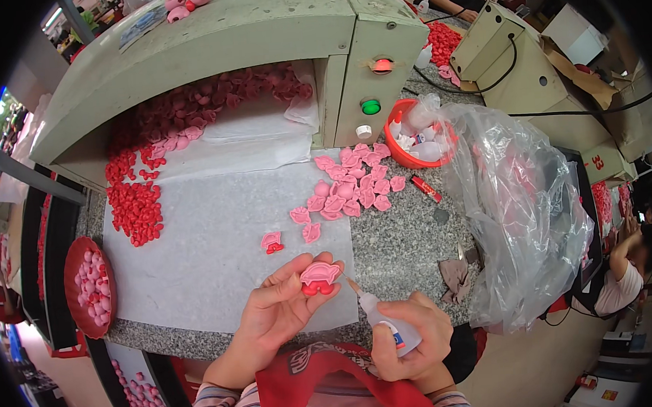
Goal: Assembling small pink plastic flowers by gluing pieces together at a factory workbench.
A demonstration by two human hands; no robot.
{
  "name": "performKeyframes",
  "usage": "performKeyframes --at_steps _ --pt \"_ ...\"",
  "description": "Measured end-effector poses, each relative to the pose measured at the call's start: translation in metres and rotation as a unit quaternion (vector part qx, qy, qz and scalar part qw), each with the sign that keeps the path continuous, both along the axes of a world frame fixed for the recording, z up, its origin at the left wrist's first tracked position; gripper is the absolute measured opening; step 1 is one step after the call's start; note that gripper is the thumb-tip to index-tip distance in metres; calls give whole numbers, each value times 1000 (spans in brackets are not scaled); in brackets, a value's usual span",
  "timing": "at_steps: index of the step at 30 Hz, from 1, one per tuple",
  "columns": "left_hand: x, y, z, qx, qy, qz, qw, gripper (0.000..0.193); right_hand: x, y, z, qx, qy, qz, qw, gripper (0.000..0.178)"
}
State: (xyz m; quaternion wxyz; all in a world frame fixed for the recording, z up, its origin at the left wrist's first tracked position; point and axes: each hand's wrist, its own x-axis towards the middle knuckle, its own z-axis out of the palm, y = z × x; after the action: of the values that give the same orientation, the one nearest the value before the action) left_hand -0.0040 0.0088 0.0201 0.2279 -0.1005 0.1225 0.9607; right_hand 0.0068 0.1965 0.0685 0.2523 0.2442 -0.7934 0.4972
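Between the fingers of my left hand [276, 302] is a pink, rimmed plastic piece [320, 273] with a red two-lobed part [318, 287] at its lower edge. My right hand [422, 333] grips a white squeeze glue bottle [390, 326], its thin nozzle tilted up toward the pink piece. The nozzle tip is close to the piece's right side; whether they touch I cannot tell. Just beyond my left hand, another pink piece with a red part [272, 242] lies on white paper [218, 273]. Farther back is a loose heap of pink pieces [351, 183].
A pale green machine [255, 29] with an arched opening stands behind, pink pieces inside. Small red parts [134, 211] are piled at left, near a red bowl [70, 294]. At right are an orange-red basket [443, 157] of bottles, a red tube [426, 189] and a clear plastic bag [521, 221].
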Motion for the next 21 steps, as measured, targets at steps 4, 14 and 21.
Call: performKeyframes --at_steps 4,14,21 --pt "0 0 0 2 1 -1 1000 32 0 -1 0 -2 -2 2 1000 29" --pt "0 -1 -1 7 -1 2 1000 31 1 -1 0 5 -4 8 1000 29" --pt "-1 0 0 9 -2 0 1000 31 1 -1 3 12 -3 4 1000 29"
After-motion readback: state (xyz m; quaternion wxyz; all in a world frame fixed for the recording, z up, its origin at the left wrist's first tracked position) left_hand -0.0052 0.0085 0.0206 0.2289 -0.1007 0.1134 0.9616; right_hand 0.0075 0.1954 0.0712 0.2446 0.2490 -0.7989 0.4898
